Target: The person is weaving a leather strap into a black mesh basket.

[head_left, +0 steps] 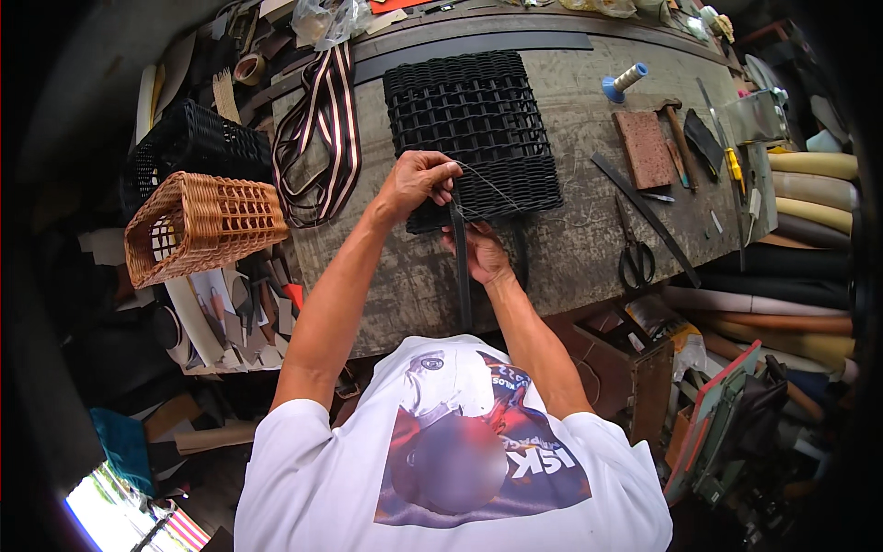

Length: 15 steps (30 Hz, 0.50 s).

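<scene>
A black woven basket (471, 109) lies on the worktable in front of me, its open lattice facing up. My left hand (418, 187) is at its near edge, thumb and forefinger pinched on a thin grey thread (501, 190). The thread runs right from the fingertips across the basket's near side. A black strap (463, 281) hangs from that edge toward my body. My right hand (485, 255) is just below the basket edge, its fingers curled behind the strap and gripping it; some fingers are partly hidden.
Striped straps (322, 138) and a tan wicker basket (207, 221) are at the left. To the right on the worktable (579, 267) are a thread spool (625, 83), a brick-like block (644, 150), a hammer (673, 129), scissors (635, 248) and a dark strip (647, 219).
</scene>
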Motion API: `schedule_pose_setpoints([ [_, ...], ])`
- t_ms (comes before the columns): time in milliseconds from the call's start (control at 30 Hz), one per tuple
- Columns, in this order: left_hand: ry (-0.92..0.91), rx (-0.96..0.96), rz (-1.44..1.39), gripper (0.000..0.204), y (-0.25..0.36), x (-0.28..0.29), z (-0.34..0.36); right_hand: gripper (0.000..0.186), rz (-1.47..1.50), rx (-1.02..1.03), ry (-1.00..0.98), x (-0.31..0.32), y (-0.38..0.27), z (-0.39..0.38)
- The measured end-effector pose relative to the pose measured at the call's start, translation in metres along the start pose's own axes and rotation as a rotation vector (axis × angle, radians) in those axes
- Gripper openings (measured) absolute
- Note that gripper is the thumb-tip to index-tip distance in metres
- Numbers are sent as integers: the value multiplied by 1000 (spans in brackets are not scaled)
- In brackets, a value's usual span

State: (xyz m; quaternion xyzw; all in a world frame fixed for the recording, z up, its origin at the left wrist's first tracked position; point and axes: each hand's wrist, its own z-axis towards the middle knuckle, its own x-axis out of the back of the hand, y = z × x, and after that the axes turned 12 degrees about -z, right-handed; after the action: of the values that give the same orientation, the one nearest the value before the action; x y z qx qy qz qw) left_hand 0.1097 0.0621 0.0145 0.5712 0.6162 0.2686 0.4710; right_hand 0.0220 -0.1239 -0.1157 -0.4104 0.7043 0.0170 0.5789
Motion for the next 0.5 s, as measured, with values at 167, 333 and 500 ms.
schedule_pose_setpoints([
  [167,10,-4,18,22,-1,-1,0,12,-203,96,142,-5,0,5],
  [333,-16,-3,13,22,0,-1,1,14,-450,-25,353,-18,4,-18],
  [500,-30,-1,10,24,-1,0,1,17,-899,-108,535,-22,-6,-87],
])
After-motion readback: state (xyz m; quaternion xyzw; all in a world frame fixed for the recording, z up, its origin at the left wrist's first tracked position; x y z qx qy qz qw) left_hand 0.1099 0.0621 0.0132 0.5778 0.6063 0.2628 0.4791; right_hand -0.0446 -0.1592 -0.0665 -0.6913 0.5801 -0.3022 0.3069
